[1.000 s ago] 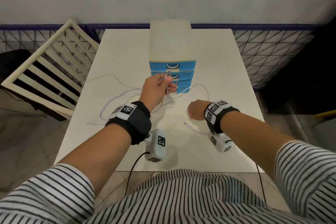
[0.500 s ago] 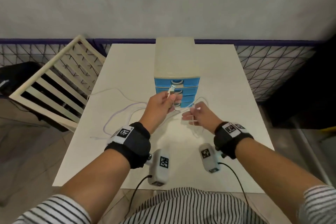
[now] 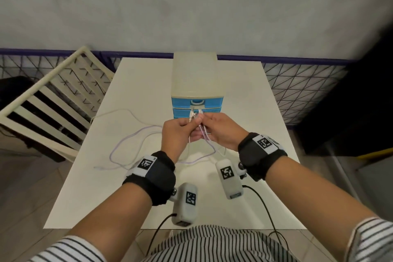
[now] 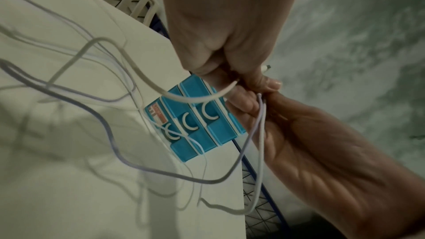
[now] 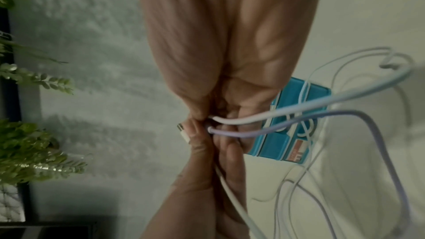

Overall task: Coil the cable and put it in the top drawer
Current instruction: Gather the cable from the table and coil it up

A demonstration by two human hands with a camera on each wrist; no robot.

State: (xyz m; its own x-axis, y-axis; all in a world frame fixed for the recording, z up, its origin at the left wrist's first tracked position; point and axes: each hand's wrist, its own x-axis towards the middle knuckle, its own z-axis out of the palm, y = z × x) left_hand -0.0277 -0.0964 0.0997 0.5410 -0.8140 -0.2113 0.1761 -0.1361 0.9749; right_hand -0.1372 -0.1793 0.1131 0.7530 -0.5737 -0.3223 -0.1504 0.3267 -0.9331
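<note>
The grip is a two-handed pinch: the left hand (image 3: 180, 132) has its thumb and fingers closed round the cable (image 3: 136, 134) near one plug end, which pokes up past the fingertips, and the right hand (image 3: 221, 130) pinches a further stretch of the same cable right against it, knuckles nearly touching. Both hands hang above the tabletop (image 3: 138, 91), just in front of the drawer unit (image 3: 195, 78).

To coil well from here, my judgement is that the left hand should stay the fixed anchor while the right feeds even loops into it, letting the cord twist freely so it does not kink. The loops should be kept small enough to fit a shallow drawer.

The cable is thin, round and limp, pale white shading to lilac, with a smooth sheath; most of it lies in loose, crossing curves on the tabletop to the left, some strands sagging below the hands. That tangle may snag when pulled.

The top drawer (image 3: 196, 103) is bright blue plastic with a white arched pull and looks closed, set in a cream, boxy case. The tabletop is matt white and flat.
</note>
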